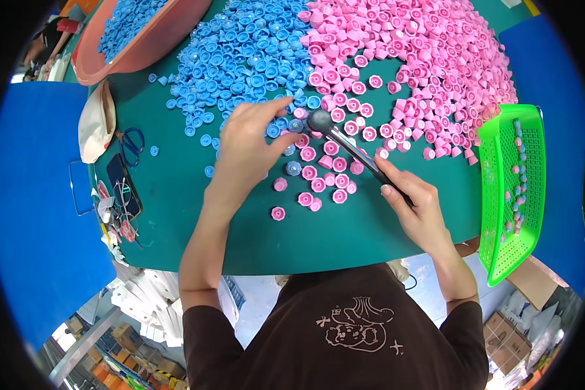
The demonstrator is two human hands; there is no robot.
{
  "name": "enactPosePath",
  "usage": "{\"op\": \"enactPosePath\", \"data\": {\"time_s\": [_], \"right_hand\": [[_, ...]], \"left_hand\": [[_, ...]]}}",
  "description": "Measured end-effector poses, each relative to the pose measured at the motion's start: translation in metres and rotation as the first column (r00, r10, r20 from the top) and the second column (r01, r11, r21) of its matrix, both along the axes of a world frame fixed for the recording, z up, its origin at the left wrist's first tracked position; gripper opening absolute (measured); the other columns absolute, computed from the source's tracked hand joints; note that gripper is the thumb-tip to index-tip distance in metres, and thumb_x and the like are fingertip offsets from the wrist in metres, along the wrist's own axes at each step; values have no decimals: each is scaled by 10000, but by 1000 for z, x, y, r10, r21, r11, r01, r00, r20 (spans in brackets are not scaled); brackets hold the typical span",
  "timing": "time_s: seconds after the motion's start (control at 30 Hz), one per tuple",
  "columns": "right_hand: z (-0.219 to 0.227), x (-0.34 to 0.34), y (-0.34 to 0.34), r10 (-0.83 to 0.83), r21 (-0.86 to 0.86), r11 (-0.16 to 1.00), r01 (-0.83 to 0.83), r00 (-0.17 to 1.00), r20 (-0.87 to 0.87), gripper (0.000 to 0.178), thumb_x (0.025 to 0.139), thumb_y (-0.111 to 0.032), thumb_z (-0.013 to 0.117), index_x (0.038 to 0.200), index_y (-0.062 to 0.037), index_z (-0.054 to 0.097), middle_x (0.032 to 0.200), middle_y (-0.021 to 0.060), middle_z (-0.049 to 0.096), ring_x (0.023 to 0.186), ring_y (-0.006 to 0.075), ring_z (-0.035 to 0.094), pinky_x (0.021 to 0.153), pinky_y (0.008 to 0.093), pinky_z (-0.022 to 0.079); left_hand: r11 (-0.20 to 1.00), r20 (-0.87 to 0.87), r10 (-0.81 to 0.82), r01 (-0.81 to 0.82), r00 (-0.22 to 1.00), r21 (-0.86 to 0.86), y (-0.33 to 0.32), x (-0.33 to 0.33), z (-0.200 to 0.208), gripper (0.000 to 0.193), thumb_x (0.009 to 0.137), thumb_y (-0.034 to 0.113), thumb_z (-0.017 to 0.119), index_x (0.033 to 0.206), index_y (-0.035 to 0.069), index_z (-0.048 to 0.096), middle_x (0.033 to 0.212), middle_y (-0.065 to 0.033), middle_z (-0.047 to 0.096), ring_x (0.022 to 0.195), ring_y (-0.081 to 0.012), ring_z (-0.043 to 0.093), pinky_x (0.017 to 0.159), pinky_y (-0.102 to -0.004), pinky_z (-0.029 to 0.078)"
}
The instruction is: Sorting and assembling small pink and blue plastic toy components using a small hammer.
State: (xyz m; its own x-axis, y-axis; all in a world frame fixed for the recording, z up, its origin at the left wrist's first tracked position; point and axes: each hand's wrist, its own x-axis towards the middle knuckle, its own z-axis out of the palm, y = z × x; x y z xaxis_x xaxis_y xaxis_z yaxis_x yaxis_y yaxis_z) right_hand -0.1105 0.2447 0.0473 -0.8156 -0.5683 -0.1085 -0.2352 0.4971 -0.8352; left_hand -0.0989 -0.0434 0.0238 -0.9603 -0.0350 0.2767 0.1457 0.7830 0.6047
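Tool (364, 160) w/ round dk head, blk/silver handle, R hand (422, 207) wrapped round it; head's just beside a blue cap (295, 126). L hand (246, 144): thumb & forefinger spread either side of cap, can't tell if touching. Green table (292, 250), cardboard box (507, 341) lower R. Blue pile (240, 58), pink pile (445, 84) on far side; green basket (489, 195) R, scissors (134, 148) L; loose pink caps (318, 184) crowd nr tool.

1. Shirt (289, 335): dark brown, smooth-looking cloth.
2. Sleeves (205, 338): short, same brown, ending about the elbows.
3. Print (356, 335): thin pale lines, a rounded figure below a fan-shaped top, small marks on either side.
4. Left hand (248, 142) and right hand (415, 203): bare.
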Motion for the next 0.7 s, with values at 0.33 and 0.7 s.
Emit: {"op": "enactPosePath", "data": {"time_s": [0.33, 0.7], "right_hand": [[13, -10, -26, 104, 135, 987, -85, 985, -140, 439, 899, 5, 607, 1331, -72, 587, 757, 104, 572, 606, 165, 535, 582, 325, 428], [-3, -5, 5, -139, -86, 985, 148, 985, 104, 406, 950, -138, 616, 1346, -58, 574, 1027, 89, 702, 783, 105, 615, 736, 263, 500]], "left_hand": [[839, 26, 543, -543, 840, 41, -95, 29, 28, 173, 832, 145, 740, 955, 23, 727, 821, -42, 692, 708, -98, 543, 665, -253, 458], [871, 70, 450, -420, 891, -253, -140, -28, -14, 195, 769, 224, 751, 853, 49, 735, 842, -113, 673, 803, -275, 658, 741, -386, 507]]}}
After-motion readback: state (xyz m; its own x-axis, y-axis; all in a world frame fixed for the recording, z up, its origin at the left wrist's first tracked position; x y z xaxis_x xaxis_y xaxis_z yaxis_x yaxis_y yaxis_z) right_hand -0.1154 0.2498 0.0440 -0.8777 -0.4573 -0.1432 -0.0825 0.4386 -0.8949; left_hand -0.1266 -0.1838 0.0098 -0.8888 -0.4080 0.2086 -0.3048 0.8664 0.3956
